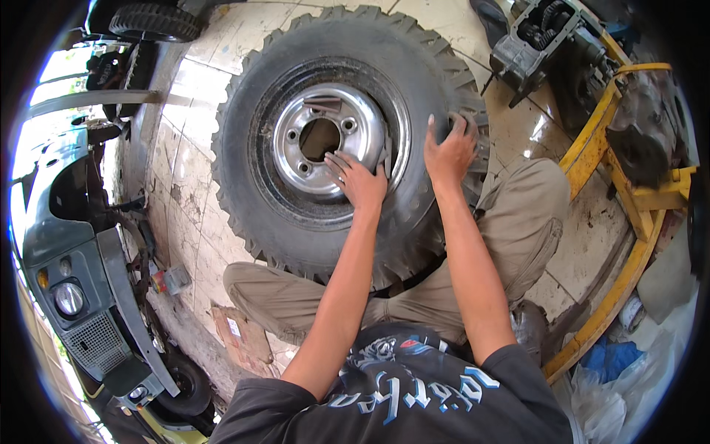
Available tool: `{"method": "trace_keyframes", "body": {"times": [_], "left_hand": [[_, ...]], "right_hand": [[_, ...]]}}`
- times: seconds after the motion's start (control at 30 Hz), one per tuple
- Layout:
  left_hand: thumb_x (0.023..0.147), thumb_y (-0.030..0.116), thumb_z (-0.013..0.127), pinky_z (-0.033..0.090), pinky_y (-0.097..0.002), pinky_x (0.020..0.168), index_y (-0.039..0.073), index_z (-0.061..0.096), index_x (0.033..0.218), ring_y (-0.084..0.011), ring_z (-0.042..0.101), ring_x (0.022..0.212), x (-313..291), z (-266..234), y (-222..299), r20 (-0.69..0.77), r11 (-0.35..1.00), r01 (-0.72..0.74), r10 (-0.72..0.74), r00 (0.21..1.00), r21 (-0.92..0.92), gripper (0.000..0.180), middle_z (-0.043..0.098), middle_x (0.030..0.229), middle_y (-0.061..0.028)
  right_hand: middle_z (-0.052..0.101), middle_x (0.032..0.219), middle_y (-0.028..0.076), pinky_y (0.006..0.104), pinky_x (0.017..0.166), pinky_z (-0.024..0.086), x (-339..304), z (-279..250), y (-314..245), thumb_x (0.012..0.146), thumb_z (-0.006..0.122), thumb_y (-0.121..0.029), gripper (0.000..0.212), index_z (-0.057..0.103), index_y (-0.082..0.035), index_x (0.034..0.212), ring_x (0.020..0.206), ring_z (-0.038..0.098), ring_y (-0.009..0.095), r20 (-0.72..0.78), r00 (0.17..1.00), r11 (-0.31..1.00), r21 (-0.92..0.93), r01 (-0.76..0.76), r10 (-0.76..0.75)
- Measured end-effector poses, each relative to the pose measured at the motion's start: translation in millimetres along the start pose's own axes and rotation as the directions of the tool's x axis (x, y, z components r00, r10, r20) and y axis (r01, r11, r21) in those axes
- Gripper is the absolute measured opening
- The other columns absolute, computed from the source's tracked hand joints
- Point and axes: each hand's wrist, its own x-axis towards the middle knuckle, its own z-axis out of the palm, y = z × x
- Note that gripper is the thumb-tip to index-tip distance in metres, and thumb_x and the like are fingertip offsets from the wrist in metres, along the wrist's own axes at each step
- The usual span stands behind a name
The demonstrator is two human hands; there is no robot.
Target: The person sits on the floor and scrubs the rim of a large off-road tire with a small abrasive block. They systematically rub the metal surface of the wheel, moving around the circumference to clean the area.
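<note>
A large knobby tire (248, 200) lies flat on its side in front of me, mounted on a metal wheel rim (292, 166) with a round hole in its middle and bolt holes about it. My left hand (359, 180) rests on the rim near the hole, its fingers stretched out. A thin greyish strip (387, 152) shows beside its thumb; what it is I cannot make out. On the right side of the tire is my right hand (452, 152), its thumb and fingers apart by the sidewall and tread. A folded brownish strip (323, 104) lies on the far part of the rim.
My bent legs (518, 222) flank the tire's near side. At the right stand a yellow metal frame (592, 148) and an opened gearbox (543, 37). A green vehicle front (81, 296) is at the left. Cardboard (240, 340) lies on the tiled floor, plastic sheeting (606, 392) at lower right.
</note>
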Motion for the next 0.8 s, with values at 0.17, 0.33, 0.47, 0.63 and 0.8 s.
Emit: {"method": "trace_keyframes", "body": {"times": [0.17,0.33,0.47,0.63,0.8], "left_hand": [[0.086,0.040,0.072,0.005,-0.0668,0.123,-0.017,0.015,0.155,-0.0433,0.008,0.157,34.0,-4.2,27.9,-0.082,0.996,-0.015,0.022,0.996,0.088,0.106,0.016,0.164,-0.0367],[0.086,0.039,0.072,0.008,-0.0645,0.123,-0.017,0.019,0.154,-0.0440,0.010,0.157,20.1,2.8,14.9,-0.116,0.992,-0.065,0.077,0.990,0.107,0.103,0.018,0.163,-0.0372],[0.087,0.039,0.073,0.002,-0.0665,0.122,-0.018,0.017,0.154,-0.0450,0.005,0.157,-9.1,-4.7,-0.5,0.016,1.000,0.020,-0.019,1.000,-0.019,0.105,0.014,0.163,-0.0394],[0.085,0.040,0.072,0.005,-0.0682,0.122,-0.016,0.019,0.155,-0.0417,0.008,0.158,46.0,1.8,30.1,-0.095,0.998,-0.029,0.034,0.995,0.051,0.104,0.018,0.164,-0.0350],[0.087,0.044,0.071,0.006,-0.0664,0.123,-0.017,0.013,0.155,-0.0433,0.006,0.158,14.9,10.5,3.7,-0.061,0.995,-0.071,0.075,0.995,0.065,0.108,0.013,0.164,-0.0382]], "right_hand": [[0.055,0.132,0.017,0.0581,0.102,0.040,-1.5,-0.5,-11.8,0.093,0.069,-0.041,0.048,0.059,-0.006,0.124,0.128,0.051,0.038,-0.004,0.999,0.998,0.051,0.032,-0.031],[0.055,0.131,0.017,0.0573,0.102,0.040,-0.4,3.4,-5.5,0.093,0.069,-0.040,0.047,0.059,-0.006,0.123,0.127,0.051,0.038,-0.058,0.995,0.994,0.072,0.080,-0.076],[0.055,0.132,0.016,0.0565,0.102,0.040,-1.4,-1.3,1.2,0.093,0.070,-0.040,0.046,0.059,-0.006,0.123,0.127,0.052,0.038,-0.037,0.999,0.999,0.036,0.039,-0.038],[0.054,0.134,0.017,0.0568,0.102,0.039,-3.7,-0.2,-8.8,0.093,0.068,-0.040,0.048,0.058,-0.006,0.125,0.129,0.050,0.038,-0.003,0.999,0.997,0.057,0.042,-0.042],[0.053,0.134,0.018,0.0576,0.102,0.040,0.4,2.8,-3.8,0.094,0.068,-0.041,0.047,0.058,-0.007,0.126,0.131,0.049,0.039,0.003,1.000,0.999,0.047,0.027,-0.027]]}}
